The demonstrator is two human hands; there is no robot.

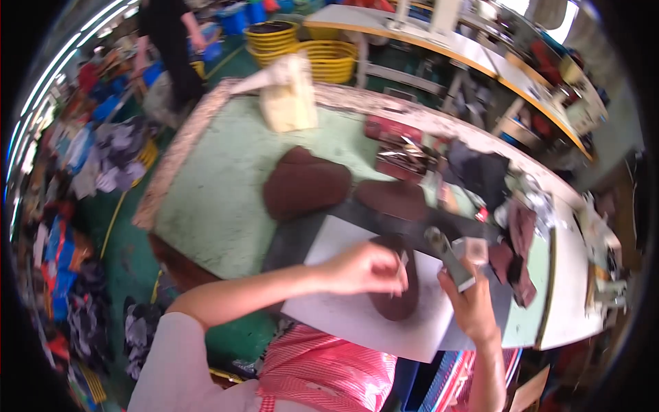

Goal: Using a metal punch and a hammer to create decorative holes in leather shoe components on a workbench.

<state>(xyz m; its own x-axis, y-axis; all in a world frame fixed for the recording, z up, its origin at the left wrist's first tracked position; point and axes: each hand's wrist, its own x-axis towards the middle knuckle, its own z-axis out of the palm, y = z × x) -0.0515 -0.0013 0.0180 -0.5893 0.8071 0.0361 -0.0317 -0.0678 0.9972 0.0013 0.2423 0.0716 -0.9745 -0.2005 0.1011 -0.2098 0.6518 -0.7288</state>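
On a white sheet (329, 240) in front of me lies a long, rounded dark brown piece (395, 307), perhaps leather. Over it is my left hand (364, 269), its fingers pinched on a thin, pale thing (403, 261) too blurred to name. At the sheet's right edge my right hand (471, 302) is closed around a grey, bar-shaped tool (454, 264) with a round metal end pointing away from me. A small pale block (471, 249) shows beside that tool; whether it touches my fingers I cannot tell. Farther off lie a brown stack of pieces (307, 184) and another brown piece (392, 199).
A dark mat (288, 237) lies under the sheet on the green table (206, 199). Toward the back stand a yellow block-like container (292, 103) and a dark red box (401, 161) of small tools. Dark cloth (477, 168) lies at right. A person (171, 48) stands beyond the far left corner.
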